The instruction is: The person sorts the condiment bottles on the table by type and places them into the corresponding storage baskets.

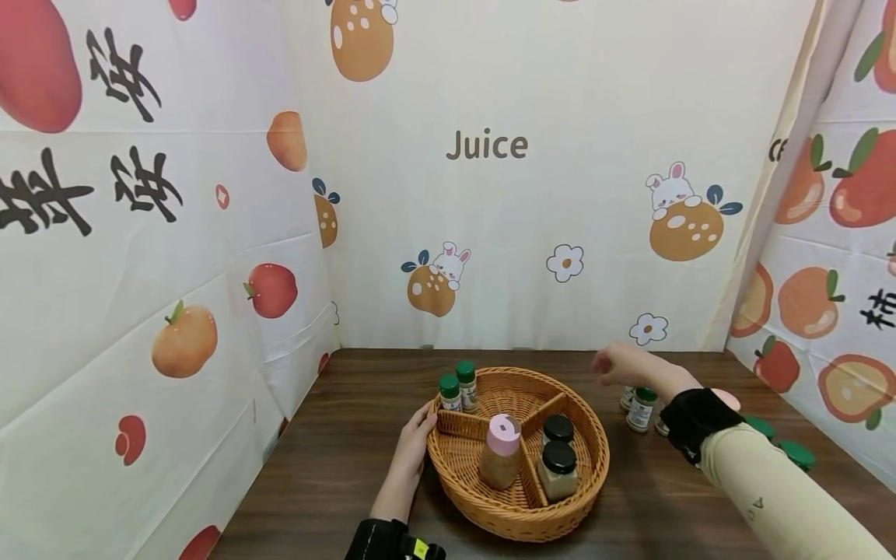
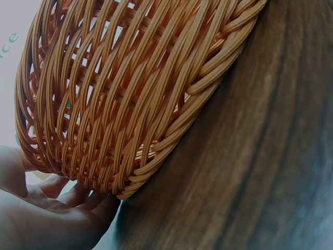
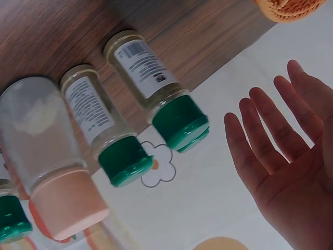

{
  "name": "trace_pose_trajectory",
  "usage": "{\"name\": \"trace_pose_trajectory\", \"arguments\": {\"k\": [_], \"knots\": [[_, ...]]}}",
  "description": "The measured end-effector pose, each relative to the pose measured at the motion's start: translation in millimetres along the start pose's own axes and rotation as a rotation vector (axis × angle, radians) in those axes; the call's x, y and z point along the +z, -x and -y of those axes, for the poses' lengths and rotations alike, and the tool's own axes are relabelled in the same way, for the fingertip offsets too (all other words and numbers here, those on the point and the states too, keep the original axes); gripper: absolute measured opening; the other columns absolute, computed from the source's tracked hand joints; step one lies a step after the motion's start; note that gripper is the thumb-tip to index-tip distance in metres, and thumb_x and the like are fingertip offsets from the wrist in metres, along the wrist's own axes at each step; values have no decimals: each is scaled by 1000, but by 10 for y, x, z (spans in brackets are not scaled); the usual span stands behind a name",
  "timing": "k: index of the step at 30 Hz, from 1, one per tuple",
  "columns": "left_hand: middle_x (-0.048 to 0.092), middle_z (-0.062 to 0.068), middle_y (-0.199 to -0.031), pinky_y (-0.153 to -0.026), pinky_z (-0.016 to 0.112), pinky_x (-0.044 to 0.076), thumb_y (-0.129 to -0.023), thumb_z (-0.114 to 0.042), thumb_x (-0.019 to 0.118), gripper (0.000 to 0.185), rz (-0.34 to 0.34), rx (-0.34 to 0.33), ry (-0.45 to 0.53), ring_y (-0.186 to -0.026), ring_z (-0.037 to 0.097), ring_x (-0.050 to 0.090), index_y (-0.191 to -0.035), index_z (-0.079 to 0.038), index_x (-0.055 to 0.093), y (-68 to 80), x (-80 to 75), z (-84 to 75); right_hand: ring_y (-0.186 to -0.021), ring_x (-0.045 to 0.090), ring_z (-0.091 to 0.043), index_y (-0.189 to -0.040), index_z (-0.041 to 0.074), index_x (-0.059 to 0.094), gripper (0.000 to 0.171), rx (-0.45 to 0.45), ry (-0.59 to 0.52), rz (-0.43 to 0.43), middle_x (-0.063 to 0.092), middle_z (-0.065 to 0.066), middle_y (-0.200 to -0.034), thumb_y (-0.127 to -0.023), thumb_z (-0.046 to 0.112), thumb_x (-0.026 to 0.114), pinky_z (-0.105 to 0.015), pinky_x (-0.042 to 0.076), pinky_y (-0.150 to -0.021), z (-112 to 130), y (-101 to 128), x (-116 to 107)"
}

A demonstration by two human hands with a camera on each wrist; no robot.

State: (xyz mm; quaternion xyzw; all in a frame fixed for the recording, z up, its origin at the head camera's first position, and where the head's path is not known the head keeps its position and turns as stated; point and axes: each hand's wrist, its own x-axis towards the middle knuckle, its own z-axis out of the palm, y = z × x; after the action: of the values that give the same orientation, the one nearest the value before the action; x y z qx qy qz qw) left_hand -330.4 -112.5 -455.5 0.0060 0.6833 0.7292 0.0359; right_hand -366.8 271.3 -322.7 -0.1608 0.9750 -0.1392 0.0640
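Basket [image 1: 591, 459], round and woven with dividers inside, sits on the dark wooden table [image 1: 336, 482] near the middle of its front edge. One compartment at the basket's far rim holds two green-capped bottles [image 1: 458, 386]; the front ones hold a pink-capped bottle [image 1: 500, 451] and two black-lidded jars [image 1: 558, 459]. More green-capped bottles [image 1: 640, 408] stand on the table just beyond the basket's right rim, toward the far right corner. The left hand [image 1: 414, 442] rests against the basket's left rim with its fingers [image 2: 78, 195] laid on the weave, not clenched. The right hand [image 1: 619, 363] hovers above those loose bottles, fingers [image 3: 260, 133] spread and grasping nothing.
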Motion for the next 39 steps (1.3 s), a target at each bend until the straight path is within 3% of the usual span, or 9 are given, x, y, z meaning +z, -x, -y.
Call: {"name": "trace_pose_trajectory", "arguments": {"k": [17, 39], "knots": [[28, 28, -160, -119, 58, 30, -107, -23, 41, 52, 10, 3, -9, -147, 47, 27, -154, -1, 34, 14, 4, -10, -87, 66, -23, -105, 3, 72, 21, 21, 78, -12, 71, -7, -94, -87, 13, 74, -43, 57, -75, -245, 179, -60], [30, 27, -159, -119, 57, 31, -108, -24, 41, 51, -1, -4, -10, -147, 47, 28, -153, -2, 36, -4, 8, -5, -93, 66, -30, -102, 2, 72, 16, 18, 102, -25, 72, -15, -99, -87, 7, 71, -49, 57, -80, -435, 283, -83]]}}
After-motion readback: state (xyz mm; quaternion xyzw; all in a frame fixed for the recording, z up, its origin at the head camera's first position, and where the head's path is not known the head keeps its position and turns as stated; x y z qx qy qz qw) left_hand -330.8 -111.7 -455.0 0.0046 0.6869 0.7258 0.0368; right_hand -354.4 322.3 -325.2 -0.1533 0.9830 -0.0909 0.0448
